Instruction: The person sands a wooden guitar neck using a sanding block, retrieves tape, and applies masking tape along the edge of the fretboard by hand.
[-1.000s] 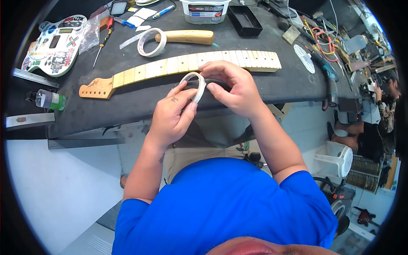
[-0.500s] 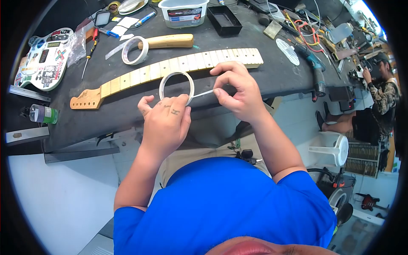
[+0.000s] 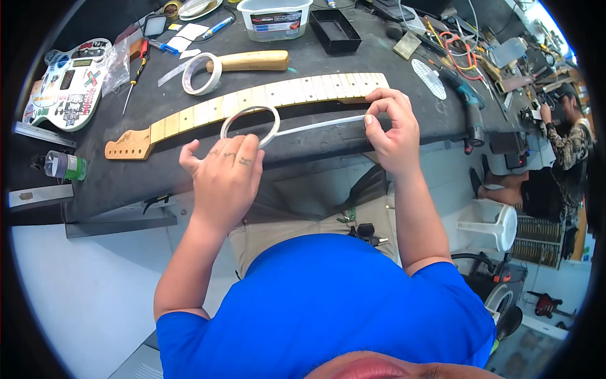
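My left hand (image 3: 227,180) is closed on the lower edge of a narrow roll of white tape (image 3: 276,120). A strip of tape (image 3: 322,125) stretches from the roll to my right hand (image 3: 392,129), whose thumb and finger pinch its free end. Just behind the strip lies a guitar neck (image 3: 246,101) with a pale fretboard and dark dots, its headstock to the left. The strip runs in front of the neck. A wider tape roll (image 3: 202,74) stands beyond the neck, beside a wooden handle-like piece (image 3: 252,60).
A plastic tub (image 3: 274,22) and a black tray (image 3: 334,30) stand at the back. To the left are a stickered white guitar body (image 3: 69,88), a screwdriver (image 3: 136,72) and a green-labelled bottle (image 3: 66,165). A drill (image 3: 464,104) lies right; another person (image 3: 568,136) works beyond.
My right hand has moved right and my left hand slightly left with the roll. The strip of tape between them has grown much longer.
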